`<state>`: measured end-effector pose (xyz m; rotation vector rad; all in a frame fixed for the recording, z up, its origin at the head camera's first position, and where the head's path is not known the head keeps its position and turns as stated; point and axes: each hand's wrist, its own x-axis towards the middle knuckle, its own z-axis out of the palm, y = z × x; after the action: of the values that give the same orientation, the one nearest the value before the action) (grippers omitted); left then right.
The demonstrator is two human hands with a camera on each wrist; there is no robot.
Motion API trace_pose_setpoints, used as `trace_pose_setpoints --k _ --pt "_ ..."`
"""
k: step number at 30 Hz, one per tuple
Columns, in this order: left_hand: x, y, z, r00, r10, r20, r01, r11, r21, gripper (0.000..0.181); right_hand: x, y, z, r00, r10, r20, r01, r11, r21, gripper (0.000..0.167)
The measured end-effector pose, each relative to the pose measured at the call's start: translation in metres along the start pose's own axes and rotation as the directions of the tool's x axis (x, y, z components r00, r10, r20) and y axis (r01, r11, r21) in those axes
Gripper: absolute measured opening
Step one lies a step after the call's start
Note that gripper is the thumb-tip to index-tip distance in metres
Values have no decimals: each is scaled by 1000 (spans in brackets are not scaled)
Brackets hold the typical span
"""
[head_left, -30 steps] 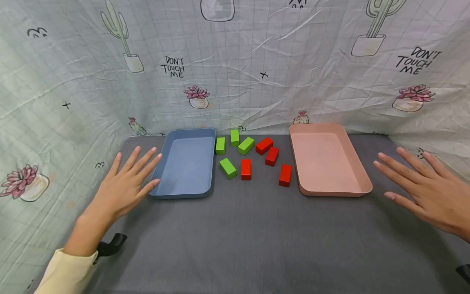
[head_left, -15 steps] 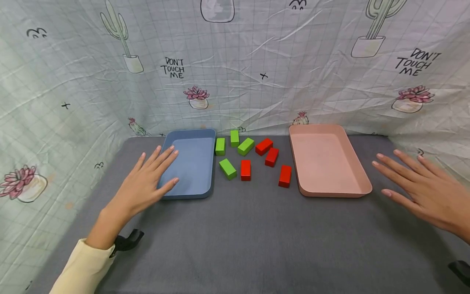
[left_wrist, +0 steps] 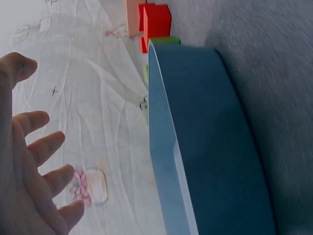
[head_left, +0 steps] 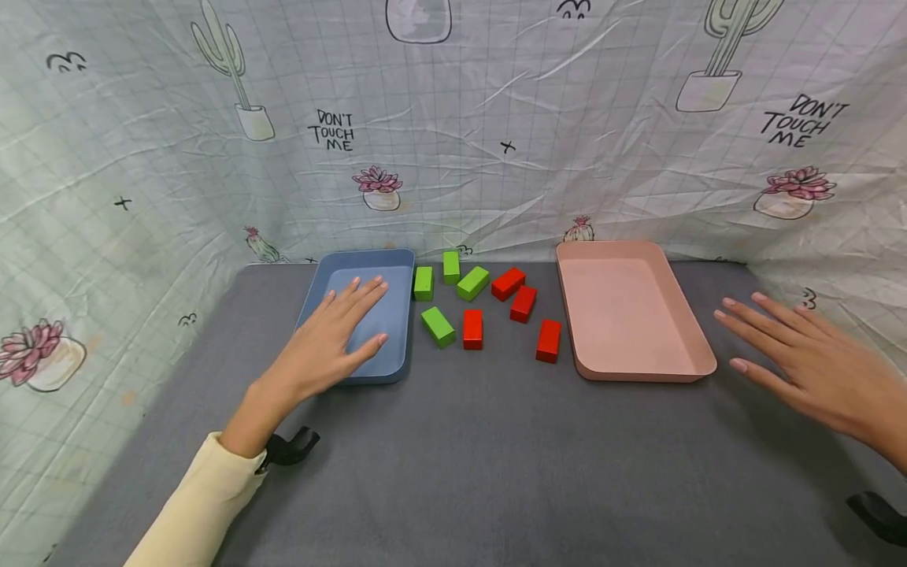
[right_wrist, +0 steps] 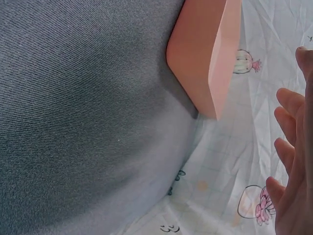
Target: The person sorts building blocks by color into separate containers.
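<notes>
Fingers spread and holding nothing, the left hand [head_left: 319, 346] hovers over the blue tray [head_left: 394, 331] and covers part of it. In the left wrist view the left hand [left_wrist: 29, 161] is beside and above the wall of the blue tray [left_wrist: 210, 137]. Right of the pink tray [head_left: 638, 315], the right hand [head_left: 825, 370] is in the air, spread and empty. The right wrist view shows the right hand [right_wrist: 293, 147] apart from the pink tray [right_wrist: 200, 54]. Several green blocks [head_left: 438, 327] and several red blocks [head_left: 549, 340] lie between the trays.
A grey cloth surface [head_left: 496, 465] lies under everything. Behind and at the sides hangs a pale curtain [head_left: 453, 118] with plant drawings, meeting the surface just behind the trays. A black strap [head_left: 292, 447] is on the left wrist.
The left hand has moved right, from the blue tray's left edge to over its middle. The right hand has shifted only slightly left. Trays and blocks have stayed in place.
</notes>
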<state>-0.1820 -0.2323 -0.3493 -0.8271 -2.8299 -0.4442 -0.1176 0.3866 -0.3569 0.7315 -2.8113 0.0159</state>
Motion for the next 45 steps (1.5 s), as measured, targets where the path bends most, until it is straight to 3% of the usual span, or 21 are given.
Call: trace_pose_setpoints --k 6,16,24,31,40,45 --pt "17 13 8 999 28 19 -26 998 -65 71 4 3 4 1000 10 10 -10 999 37 77" --pt "39 28 21 997 -8 71 22 979 -201 72 11 8 11 999 37 37 -43 986 160 72" --pt "56 36 33 997 6 73 16 952 -306 74 21 14 17 990 98 98 -125 938 323 69" --pt "71 41 44 997 24 73 3 937 -349 75 28 19 21 988 108 109 -143 906 399 67" --pt "86 43 55 996 8 93 32 907 -420 75 33 27 27 983 127 136 -174 885 433 67" --pt "92 43 59 996 12 93 34 877 -479 76 37 32 32 993 92 78 -117 897 427 63"
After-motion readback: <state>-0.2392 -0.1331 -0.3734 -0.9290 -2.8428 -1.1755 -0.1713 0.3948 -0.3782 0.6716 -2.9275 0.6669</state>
